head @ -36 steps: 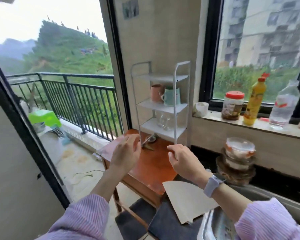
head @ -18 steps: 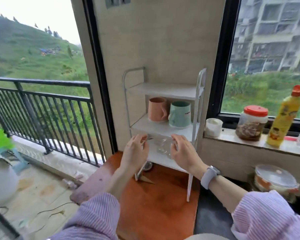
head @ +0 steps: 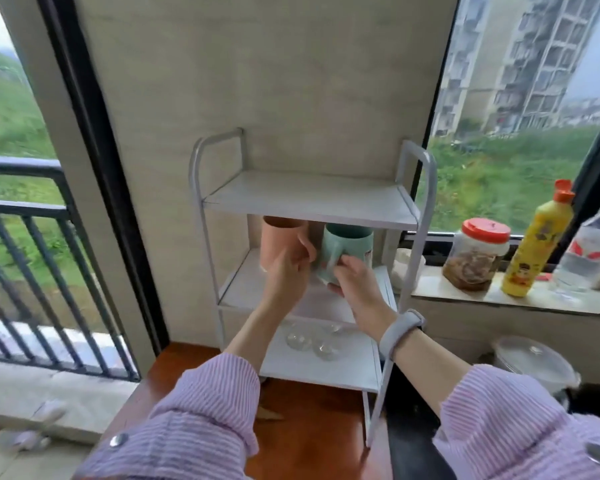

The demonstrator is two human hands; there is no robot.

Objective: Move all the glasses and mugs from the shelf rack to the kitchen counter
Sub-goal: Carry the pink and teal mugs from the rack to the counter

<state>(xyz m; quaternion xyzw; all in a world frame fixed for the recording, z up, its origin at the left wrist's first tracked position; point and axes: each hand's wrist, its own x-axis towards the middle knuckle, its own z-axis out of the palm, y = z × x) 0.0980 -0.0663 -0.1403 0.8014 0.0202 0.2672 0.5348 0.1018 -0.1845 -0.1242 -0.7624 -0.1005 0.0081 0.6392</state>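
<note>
A white three-tier rack (head: 309, 199) stands on a wooden table (head: 312, 427) against the wall. On its middle shelf the left hand (head: 286, 271) holds the pink mug (head: 279, 242) and the right hand (head: 355, 284) grips the green mug (head: 347, 245), the two mugs side by side. Clear glasses (head: 309, 341) sit on the bottom shelf, while a jar (head: 475, 254), a yellow bottle (head: 537, 244) and a water bottle (head: 593, 251) line the windowsill (head: 499, 299) to the right.

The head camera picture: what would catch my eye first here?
Two hands meet at the middle shelf of a white shelf rack: the left hand grips a pink mug, the right hand a green mug. Clear glasses sit on the bottom shelf, and a yellow bottle stands on the windowsill to the right.
</note>
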